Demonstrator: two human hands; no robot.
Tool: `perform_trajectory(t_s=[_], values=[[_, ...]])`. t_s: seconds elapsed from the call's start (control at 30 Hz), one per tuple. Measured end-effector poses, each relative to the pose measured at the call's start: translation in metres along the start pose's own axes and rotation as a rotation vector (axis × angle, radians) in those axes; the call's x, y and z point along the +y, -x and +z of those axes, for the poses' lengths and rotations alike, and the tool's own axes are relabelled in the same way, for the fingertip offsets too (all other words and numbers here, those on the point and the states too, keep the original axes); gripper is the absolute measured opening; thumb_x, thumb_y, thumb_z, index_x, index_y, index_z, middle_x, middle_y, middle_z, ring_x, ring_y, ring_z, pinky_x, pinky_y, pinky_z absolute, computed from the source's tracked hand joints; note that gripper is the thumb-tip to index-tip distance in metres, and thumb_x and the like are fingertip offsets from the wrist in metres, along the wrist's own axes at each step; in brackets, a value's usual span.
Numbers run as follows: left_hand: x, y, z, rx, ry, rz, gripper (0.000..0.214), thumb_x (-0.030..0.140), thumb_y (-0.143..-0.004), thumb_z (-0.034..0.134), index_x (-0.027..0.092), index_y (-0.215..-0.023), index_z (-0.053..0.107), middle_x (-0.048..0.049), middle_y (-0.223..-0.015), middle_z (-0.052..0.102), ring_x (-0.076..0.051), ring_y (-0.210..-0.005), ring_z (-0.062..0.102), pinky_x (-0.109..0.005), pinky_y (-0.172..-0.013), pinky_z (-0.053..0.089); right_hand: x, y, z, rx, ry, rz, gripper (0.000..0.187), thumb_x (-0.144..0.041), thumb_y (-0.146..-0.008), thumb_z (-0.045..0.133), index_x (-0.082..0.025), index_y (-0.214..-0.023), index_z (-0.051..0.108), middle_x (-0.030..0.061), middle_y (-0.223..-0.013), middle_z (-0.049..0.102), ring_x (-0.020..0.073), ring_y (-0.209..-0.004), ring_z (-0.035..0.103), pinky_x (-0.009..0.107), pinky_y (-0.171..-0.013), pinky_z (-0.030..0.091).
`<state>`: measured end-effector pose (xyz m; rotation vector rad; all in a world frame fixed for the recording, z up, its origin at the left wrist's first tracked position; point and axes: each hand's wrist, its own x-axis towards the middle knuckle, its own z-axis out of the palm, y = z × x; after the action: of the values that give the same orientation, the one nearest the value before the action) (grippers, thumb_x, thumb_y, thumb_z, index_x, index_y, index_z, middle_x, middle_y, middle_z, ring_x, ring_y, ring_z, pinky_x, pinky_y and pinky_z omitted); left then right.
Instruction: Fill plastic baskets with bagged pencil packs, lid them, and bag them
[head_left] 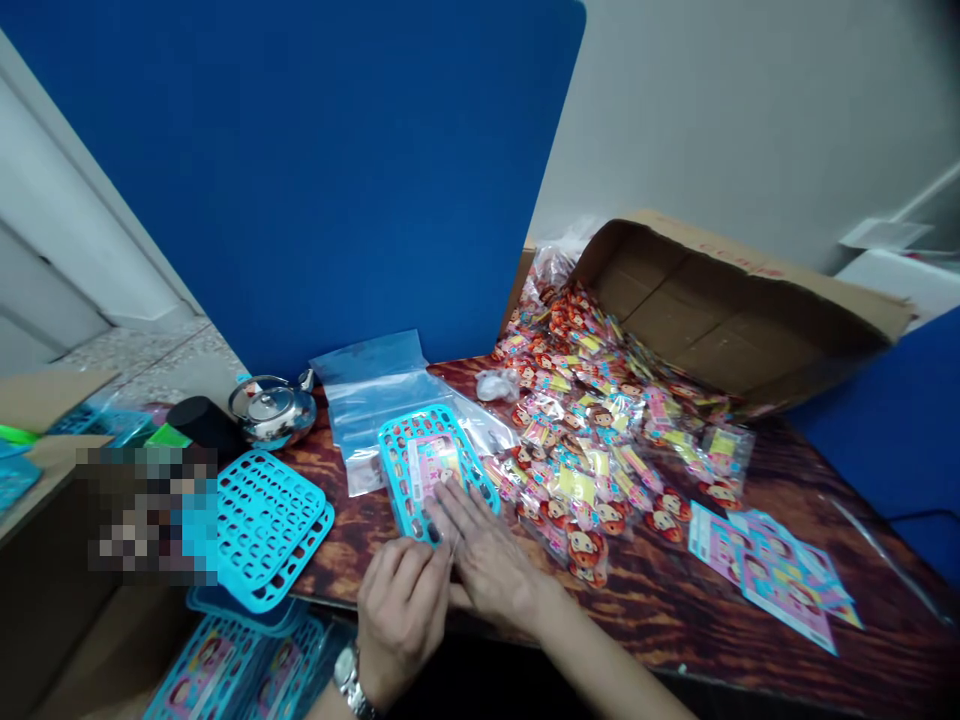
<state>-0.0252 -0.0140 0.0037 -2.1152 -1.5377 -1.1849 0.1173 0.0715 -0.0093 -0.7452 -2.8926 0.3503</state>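
A light-blue perforated plastic basket (388, 470) lies on the wooden table in front of me, with a pink and yellow printed card (435, 462) on its face. My right hand (491, 560) rests over the near part of the basket, fingers stretched out flat against the card. My left hand (403, 605), wearing a watch, is closed in a pinch at the basket's near edge. What its fingers hold is hidden. Clear plastic bags (375, 385) lie flat just behind the basket.
A tipped cardboard box (720, 310) spills many small bagged toys (577, 460) at right. Printed cards (787, 575) lie front right. More blue baskets (274, 515) and a metal teapot (274, 412) stand left. Packed baskets (202, 665) sit lower left. A blue panel (315, 180) rises behind.
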Motion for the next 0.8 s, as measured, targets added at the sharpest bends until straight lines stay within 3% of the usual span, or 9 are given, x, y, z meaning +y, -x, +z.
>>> perform_trajectory(t_s=[0.23, 0.37, 0.47, 0.57, 0.67, 0.73, 0.8], values=[[0.000, -0.002, 0.002, -0.020, -0.030, 0.003, 0.026, 0.004, -0.079, 0.056, 0.013, -0.103, 0.062, -0.0074, -0.081, 0.066, -0.019, -0.080, 0.058, -0.034, -0.073, 0.048, 0.006, -0.007, 0.001, 0.031, 0.032, -0.010, 0.073, -0.042, -0.082, 0.052, -0.008, -0.142, 0.029, 0.0156, -0.150, 0.024, 0.0258, -0.141, 0.005, 0.048, -0.114, 0.012], [0.002, -0.004, 0.001, -0.009, -0.040, 0.003, 0.025, 0.004, -0.079, 0.056, 0.014, -0.101, 0.062, -0.0068, -0.080, 0.066, -0.019, -0.079, 0.058, -0.033, -0.073, 0.049, 0.008, -0.010, 0.001, 0.038, 0.032, -0.011, 0.078, -0.046, -0.082, 0.052, -0.006, -0.143, 0.026, 0.0162, -0.151, 0.020, 0.0265, -0.141, 0.002, 0.050, -0.114, 0.011], [0.002, -0.003, 0.000, -0.016, -0.047, 0.000, 0.026, 0.004, -0.079, 0.056, 0.014, -0.102, 0.062, -0.0066, -0.081, 0.066, -0.020, -0.079, 0.058, -0.034, -0.073, 0.048, 0.003, -0.006, -0.001, 0.056, 0.027, 0.008, 0.085, -0.046, -0.078, 0.057, -0.004, -0.144, 0.023, 0.0186, -0.150, 0.022, 0.0292, -0.141, 0.006, 0.051, -0.113, 0.017], [0.001, 0.001, -0.001, -0.032, -0.051, 0.014, 0.029, 0.004, -0.078, 0.057, 0.013, -0.105, 0.061, -0.0068, -0.081, 0.066, -0.019, -0.079, 0.058, -0.034, -0.074, 0.048, -0.006, 0.010, -0.004, 0.142, 0.023, -0.020, 0.078, -0.041, -0.080, 0.059, -0.004, -0.141, 0.029, 0.0195, -0.145, 0.034, 0.0294, -0.138, 0.020, 0.048, -0.111, 0.027], [0.002, 0.011, 0.000, -0.052, -0.068, 0.029, 0.029, 0.004, -0.080, 0.055, 0.013, -0.107, 0.061, -0.0073, -0.082, 0.067, -0.020, -0.080, 0.058, -0.034, -0.076, 0.048, -0.015, 0.039, -0.009, 0.264, 0.023, -0.186, 0.047, -0.027, -0.087, 0.052, -0.010, -0.131, 0.047, 0.0144, -0.129, 0.055, 0.0232, -0.126, 0.044, 0.038, -0.103, 0.041], [0.005, 0.020, -0.002, -0.088, -0.066, 0.044, 0.026, 0.008, -0.082, 0.053, 0.013, -0.105, 0.062, -0.0076, -0.083, 0.067, -0.021, -0.080, 0.059, -0.035, -0.075, 0.048, -0.015, 0.060, -0.014, 0.311, -0.005, -0.271, 0.033, -0.019, -0.088, 0.049, -0.016, -0.121, 0.055, 0.0080, -0.106, 0.068, 0.0177, -0.100, 0.062, 0.030, -0.087, 0.052], [0.007, 0.029, -0.007, -0.133, -0.021, 0.074, 0.023, 0.013, -0.083, 0.054, 0.013, -0.104, 0.063, -0.0077, -0.082, 0.067, -0.020, -0.079, 0.059, -0.033, -0.073, 0.049, -0.010, 0.076, -0.019, 0.372, -0.072, -0.237, 0.030, -0.015, -0.087, 0.050, -0.020, -0.116, 0.057, 0.0026, -0.082, 0.071, 0.0140, -0.071, 0.065, 0.026, -0.068, 0.055]])
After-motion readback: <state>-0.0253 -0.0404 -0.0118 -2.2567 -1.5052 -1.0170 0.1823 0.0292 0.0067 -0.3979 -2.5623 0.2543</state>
